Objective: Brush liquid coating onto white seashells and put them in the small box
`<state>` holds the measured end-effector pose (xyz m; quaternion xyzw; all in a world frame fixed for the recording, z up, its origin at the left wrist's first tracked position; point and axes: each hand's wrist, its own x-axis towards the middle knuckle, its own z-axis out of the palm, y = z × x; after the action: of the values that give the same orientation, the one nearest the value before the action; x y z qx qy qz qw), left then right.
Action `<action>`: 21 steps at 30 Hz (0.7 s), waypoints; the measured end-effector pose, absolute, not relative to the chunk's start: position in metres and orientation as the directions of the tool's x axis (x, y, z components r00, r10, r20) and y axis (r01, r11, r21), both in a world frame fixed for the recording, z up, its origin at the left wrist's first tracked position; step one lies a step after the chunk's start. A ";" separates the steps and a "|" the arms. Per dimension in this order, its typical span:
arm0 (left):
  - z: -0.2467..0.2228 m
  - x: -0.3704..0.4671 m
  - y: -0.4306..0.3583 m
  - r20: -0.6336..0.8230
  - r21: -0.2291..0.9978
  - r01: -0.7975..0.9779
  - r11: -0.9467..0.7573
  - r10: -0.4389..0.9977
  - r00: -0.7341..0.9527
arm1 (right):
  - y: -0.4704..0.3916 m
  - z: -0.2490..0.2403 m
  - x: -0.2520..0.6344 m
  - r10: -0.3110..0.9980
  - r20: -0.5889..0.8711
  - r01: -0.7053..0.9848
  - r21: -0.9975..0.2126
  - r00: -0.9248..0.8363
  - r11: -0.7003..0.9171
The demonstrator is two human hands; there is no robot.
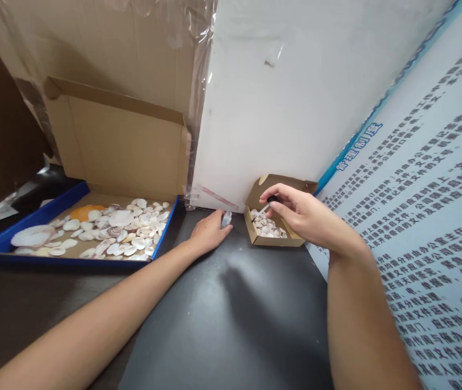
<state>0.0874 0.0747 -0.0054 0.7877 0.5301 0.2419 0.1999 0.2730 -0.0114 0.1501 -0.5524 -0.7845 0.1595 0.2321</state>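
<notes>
My left hand (pixel 209 234) rests on the dark tabletop, its fingers closed around a small clear bottle (pixel 226 219) with an open neck. My right hand (pixel 304 215) is raised over a small open cardboard box (pixel 277 242). Between its thumb and fingers it pinches an applicator (pixel 262 210) with a black cap, a pale thin stem and a dark tip. The stem slants down to the left, with its tip near the box's left wall; whether it touches cannot be told. Small pale seashells (pixel 269 226) lie in the box under the stem.
On the left stands a blue-edged cardboard box (pixel 161 234) with its lid raised, holding many larger shells (pixel 121 218) and an orange one (pixel 86 212). A white panel (pixel 271 108) wrapped in plastic stands behind. A printed board (pixel 429 179) leans along the right.
</notes>
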 end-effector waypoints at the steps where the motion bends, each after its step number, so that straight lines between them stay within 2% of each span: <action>1: -0.004 0.086 0.072 0.171 0.574 0.741 -0.348 0.936 0.308 | -0.012 0.150 0.273 0.940 0.187 0.787 -0.513 -0.286 0.341; 5: 0.004 0.077 0.051 0.173 0.588 0.736 -0.335 0.941 0.291 | -0.013 0.151 0.274 0.925 0.212 0.727 -0.573 -0.314 0.378; 8: 0.006 0.069 0.031 0.164 0.631 0.681 -0.371 0.922 0.350 | -0.016 0.145 0.274 0.923 0.224 0.669 -0.638 -0.313 0.382; 11: 0.000 0.060 0.016 0.171 0.822 0.435 -0.367 0.888 0.427 | -0.021 0.125 0.272 0.921 0.248 0.601 -0.701 -0.301 0.385; 13: -0.005 0.054 0.011 0.152 0.937 0.212 -0.276 0.873 0.464 | -0.025 0.101 0.268 0.923 0.284 0.526 -0.760 -0.260 0.382; 15: -0.009 0.048 0.009 0.070 0.993 0.040 -0.107 0.849 0.524 | -0.029 0.073 0.264 0.928 0.326 0.460 -0.806 -0.183 0.373; 18: -0.010 0.041 0.008 -0.071 0.984 -0.083 0.155 0.781 0.621 | -0.034 0.033 0.254 0.923 0.377 0.437 -0.820 -0.072 0.369; 21: -0.008 0.038 0.009 -0.119 0.947 -0.155 0.282 0.755 0.645 | -0.038 0.007 0.245 0.929 0.368 0.384 -0.853 -0.036 0.353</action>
<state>0.0382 0.0086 -0.0078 0.5160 0.2904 0.3048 0.7460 0.2447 -0.0378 0.0070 -0.4950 -0.6629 0.2801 0.4869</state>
